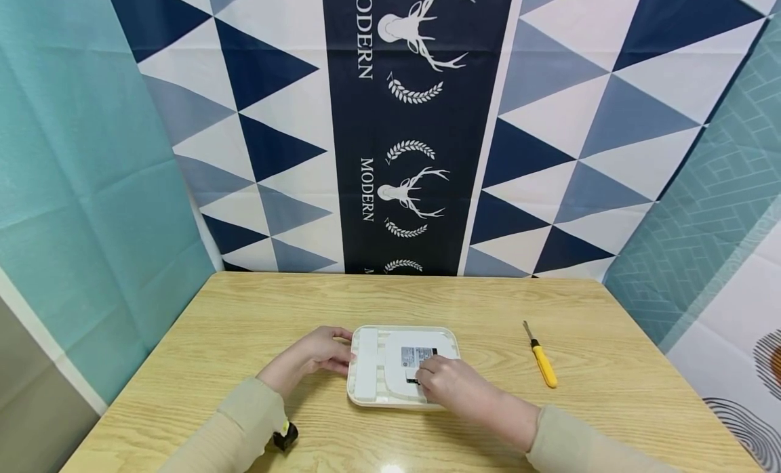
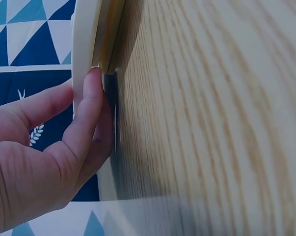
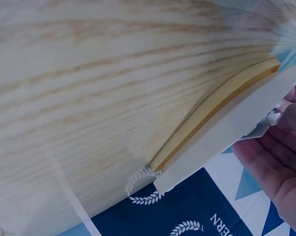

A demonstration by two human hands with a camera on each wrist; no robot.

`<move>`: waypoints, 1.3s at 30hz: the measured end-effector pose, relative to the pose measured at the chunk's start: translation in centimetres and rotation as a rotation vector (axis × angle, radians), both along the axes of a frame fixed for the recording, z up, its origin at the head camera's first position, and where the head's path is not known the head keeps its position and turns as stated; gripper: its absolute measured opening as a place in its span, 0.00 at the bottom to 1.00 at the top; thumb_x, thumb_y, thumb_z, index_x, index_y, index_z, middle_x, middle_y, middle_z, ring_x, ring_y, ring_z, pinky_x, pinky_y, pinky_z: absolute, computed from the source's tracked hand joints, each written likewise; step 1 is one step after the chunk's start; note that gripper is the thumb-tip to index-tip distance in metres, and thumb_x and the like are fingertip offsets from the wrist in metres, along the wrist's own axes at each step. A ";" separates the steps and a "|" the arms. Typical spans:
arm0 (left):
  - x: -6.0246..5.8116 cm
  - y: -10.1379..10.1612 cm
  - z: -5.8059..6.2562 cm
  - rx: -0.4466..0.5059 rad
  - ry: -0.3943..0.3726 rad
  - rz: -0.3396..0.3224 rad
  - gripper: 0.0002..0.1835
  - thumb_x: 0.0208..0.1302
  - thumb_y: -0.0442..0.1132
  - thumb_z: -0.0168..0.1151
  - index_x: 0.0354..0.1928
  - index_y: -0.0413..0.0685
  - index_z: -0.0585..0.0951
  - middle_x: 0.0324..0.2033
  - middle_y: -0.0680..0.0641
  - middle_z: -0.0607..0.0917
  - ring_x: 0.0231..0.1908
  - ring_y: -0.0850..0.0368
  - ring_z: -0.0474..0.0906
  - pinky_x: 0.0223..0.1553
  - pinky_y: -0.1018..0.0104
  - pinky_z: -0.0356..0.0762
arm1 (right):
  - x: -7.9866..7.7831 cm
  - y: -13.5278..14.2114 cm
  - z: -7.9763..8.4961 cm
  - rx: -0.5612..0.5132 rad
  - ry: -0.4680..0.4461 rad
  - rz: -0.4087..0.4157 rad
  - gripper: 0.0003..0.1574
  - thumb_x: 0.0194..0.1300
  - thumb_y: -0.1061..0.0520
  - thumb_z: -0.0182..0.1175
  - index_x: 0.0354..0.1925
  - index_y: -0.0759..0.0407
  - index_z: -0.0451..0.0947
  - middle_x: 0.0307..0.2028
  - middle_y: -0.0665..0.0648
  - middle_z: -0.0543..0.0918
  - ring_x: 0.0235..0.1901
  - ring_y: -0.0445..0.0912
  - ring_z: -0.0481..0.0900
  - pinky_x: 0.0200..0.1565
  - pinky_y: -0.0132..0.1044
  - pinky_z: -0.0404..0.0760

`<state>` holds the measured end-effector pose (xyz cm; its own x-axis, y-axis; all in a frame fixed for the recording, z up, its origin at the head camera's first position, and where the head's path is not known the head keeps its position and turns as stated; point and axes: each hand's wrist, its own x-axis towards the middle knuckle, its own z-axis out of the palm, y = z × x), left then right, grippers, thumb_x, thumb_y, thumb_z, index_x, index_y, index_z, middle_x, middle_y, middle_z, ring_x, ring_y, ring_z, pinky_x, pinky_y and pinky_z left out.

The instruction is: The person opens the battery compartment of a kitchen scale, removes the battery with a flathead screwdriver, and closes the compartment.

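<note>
A white rectangular device (image 1: 368, 364), like a kitchen scale, lies underside up on the table, with a grey printed label (image 1: 415, 355). At its left edge my left hand (image 1: 322, 351) pinches the rim, fingertips on both sides of it in the left wrist view. My right hand (image 1: 454, 385) is over the right half of the underside, beside a small dark opening next to the label. In the right wrist view its thumb and fingers pinch a small white cover (image 3: 258, 130) at that face. The fingers partly hide the cover and the opening.
A screwdriver (image 1: 543, 364) with a yellow handle lies on the wooden table (image 1: 293, 297) to the right of the device. A small black-and-yellow object (image 1: 285, 436) shows beside the left sleeve. Patterned cloth (image 1: 403, 134) hangs behind the table's back edge.
</note>
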<state>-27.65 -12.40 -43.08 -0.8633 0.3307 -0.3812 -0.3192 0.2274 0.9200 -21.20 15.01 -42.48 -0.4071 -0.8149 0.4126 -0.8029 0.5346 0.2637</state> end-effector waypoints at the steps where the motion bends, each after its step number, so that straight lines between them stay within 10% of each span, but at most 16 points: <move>1: 0.1 0.0 0.0 -0.001 0.002 0.000 0.27 0.56 0.21 0.60 0.59 0.31 0.68 0.35 0.38 0.82 0.28 0.54 0.81 0.34 0.60 0.85 | 0.0 0.0 0.0 0.000 0.002 -0.001 0.07 0.46 0.61 0.70 0.27 0.56 0.82 0.28 0.49 0.83 0.29 0.39 0.79 0.32 0.20 0.80; 39: 0.9 -0.4 -0.3 0.045 0.014 0.004 0.29 0.55 0.23 0.62 0.60 0.29 0.66 0.36 0.38 0.83 0.29 0.53 0.82 0.36 0.59 0.85 | -1.6 2.2 3.7 0.025 0.283 0.039 0.07 0.42 0.69 0.64 0.24 0.62 0.77 0.24 0.54 0.80 0.25 0.42 0.77 0.26 0.25 0.80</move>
